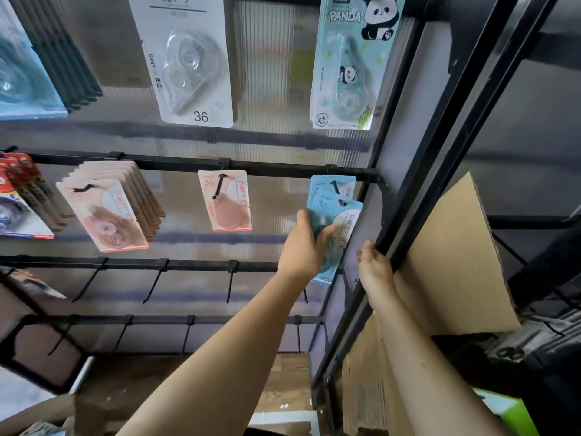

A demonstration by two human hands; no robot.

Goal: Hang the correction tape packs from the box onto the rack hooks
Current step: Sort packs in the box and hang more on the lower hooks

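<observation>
1. Blue pack (pixel 338 215) sits right of frame centre, its hang hole at the tip of the rightmost hook (pixel 334 185) on the middle rail; another blue pack hangs behind it.
2. Left hand (pixel 306 247) has its grip closed round the pack's lower blister, thumb on the front. Right hand (pixel 374 262) grips the black rack upright (pixel 408 190), fingers curled on it, prob. for balance.
3. Handling, my guess: light, thin card w/ clear plastic blister. Card bends easily and the hole could tear, so I'd hold low at the stiffer blister and slide straight along the hook.
4. Around: pink packs (pixel 228 199) hang centre, a pink stack to the left, panda pack (pixel 345 64) upper right, bare hooks on the lower rails.
5. In the way: the upright and a cardboard flap (pixel 456 247) crowd the right side; little elbow room there.
</observation>
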